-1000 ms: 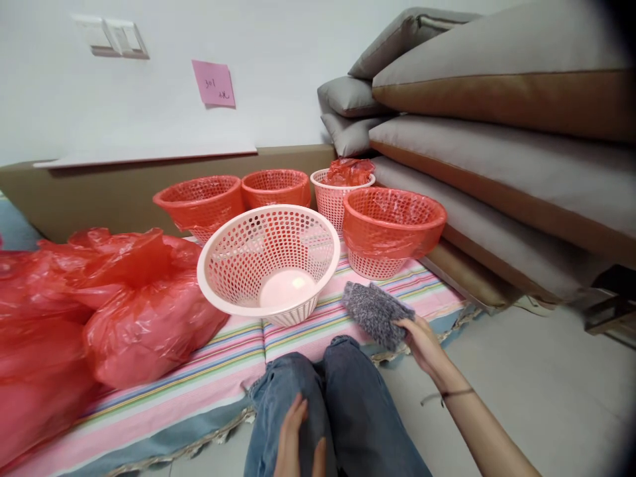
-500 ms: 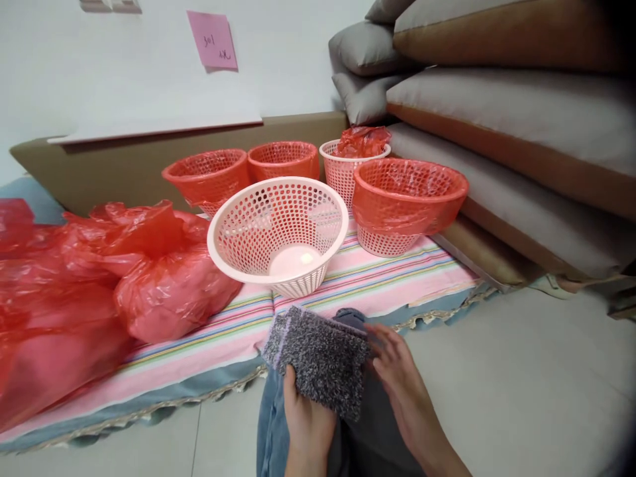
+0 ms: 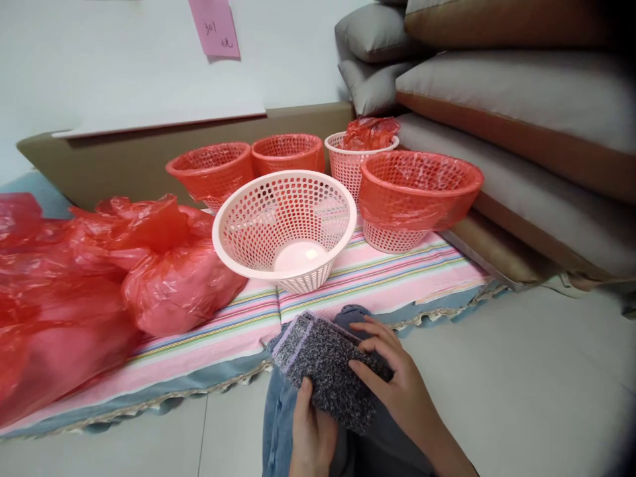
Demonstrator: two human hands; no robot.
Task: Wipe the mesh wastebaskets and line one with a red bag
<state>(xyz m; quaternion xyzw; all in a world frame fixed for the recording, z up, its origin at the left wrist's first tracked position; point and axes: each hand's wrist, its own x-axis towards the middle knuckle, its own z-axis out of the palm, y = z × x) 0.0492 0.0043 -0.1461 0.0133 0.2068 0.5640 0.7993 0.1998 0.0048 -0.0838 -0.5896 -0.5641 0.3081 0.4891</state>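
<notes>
A folded grey fuzzy cloth (image 3: 325,368) lies over my knees in blue jeans (image 3: 278,424). My left hand (image 3: 311,434) grips its near lower edge from below, thumb on top. My right hand (image 3: 392,381) holds its right side, fingers curled over the top. Just beyond the cloth, an unlined pale pink perforated basket (image 3: 283,228) sits tilted toward me on the striped mat (image 3: 397,278).
Red plastic bags (image 3: 99,278) are heaped on the mat at left. Three baskets lined with red bags (image 3: 420,192) stand behind, plus a white basket (image 3: 348,165) with a crumpled red bag inside. Stacked cushions (image 3: 521,112) fill the right. Tiled floor (image 3: 521,371) lies at right.
My right hand carried the grey cloth from the mat to my lap. My left hand rose from my knee and took hold of it. The camera tipped downward.
</notes>
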